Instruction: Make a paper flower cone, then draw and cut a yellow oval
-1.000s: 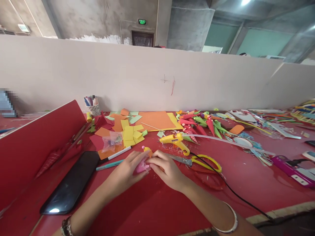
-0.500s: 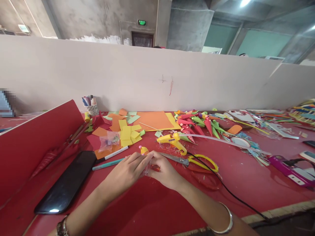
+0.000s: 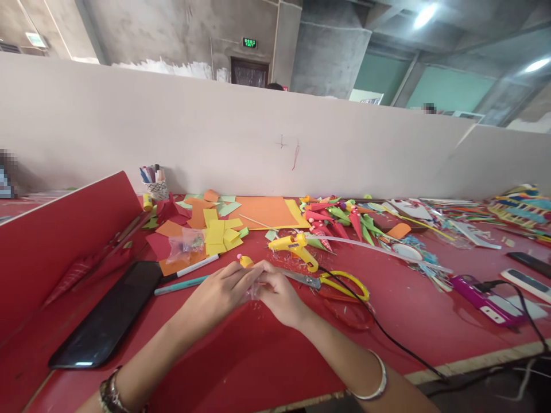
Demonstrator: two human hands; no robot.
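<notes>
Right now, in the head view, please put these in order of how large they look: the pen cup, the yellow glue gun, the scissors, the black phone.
1. Black phone
2. Scissors
3. Yellow glue gun
4. Pen cup, even with its pens

The phone lies nearest the camera, which makes it look larger.

Held film point(image 3: 251, 292) translucent plastic; phone point(image 3: 107, 315) glossy; orange paper point(image 3: 263, 212) matt.

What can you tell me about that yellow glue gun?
The glue gun is yellow, apparently plastic, and lies on its side on the red tabletop. Its nozzle points left, its handle toward the person. A long translucent glue stick sticks out of its back. Neither hand touches it.
</notes>
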